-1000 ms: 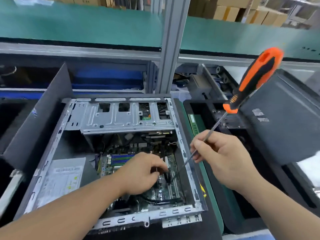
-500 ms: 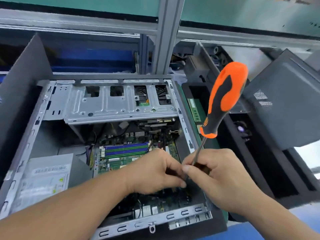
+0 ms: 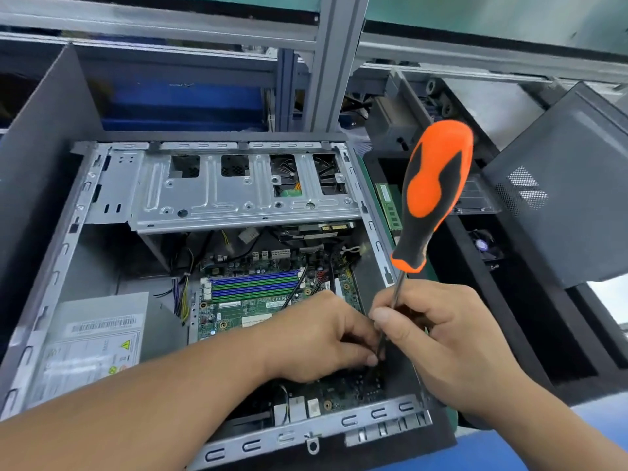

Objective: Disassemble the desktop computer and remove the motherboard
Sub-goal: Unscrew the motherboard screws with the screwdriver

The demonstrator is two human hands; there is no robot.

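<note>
An open desktop case (image 3: 51,273) lies on its side in front of me. Its green motherboard (image 3: 251,307) with blue and green memory slots sits in the lower middle. My right hand (image 3: 438,341) pinches the metal shaft of a screwdriver with an orange and black handle (image 3: 433,195), which stands nearly upright with its tip down inside the case. My left hand (image 3: 319,341) rests on the board beside the tip, fingers curled around something small and dark that I cannot make out. The tip is hidden between the two hands.
A silver drive cage (image 3: 238,195) spans the top of the case. A grey power supply with a label (image 3: 98,334) fills the lower left. A dark case panel (image 3: 560,198) leans at the right over a black bin (image 3: 503,328). A metal frame post (image 3: 333,62) rises behind.
The screwdriver has swung from a tilt toward upright. My right hand has closed in on my left over the board, and the view has moved nearer to the case.
</note>
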